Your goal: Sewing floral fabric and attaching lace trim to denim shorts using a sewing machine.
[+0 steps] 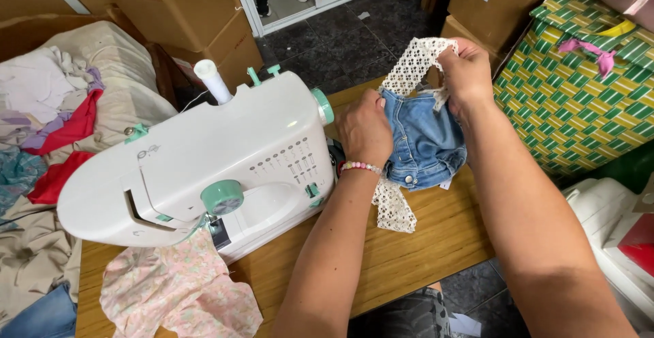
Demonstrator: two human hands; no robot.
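so both hands are up over the far side of the wooden tabletop (422,243), working on one little denim garment (426,144). the left hand (364,130) is clenched on its left edge, knuckles to the camera, and the right hand (466,72) is pinching the white lace trim (412,66) at the top. my guess is the two-handed hold is there to keep the lace lined up flat against the denim edge, since the rest of the strip just dangles down to the tabletop. there's a beaded bracelet (361,167) on the left wrist.

count-wise: one white and mint sewing machine (204,168) just beside the left forearm, with one thread spool (212,81) on top, and one pink floral fabric piece (177,290) tucked under the needle end. a heap of mixed fabric (48,127) sits off to the left, several cardboard boxes (184,11) behind, and one green patterned box (579,86) to the right.
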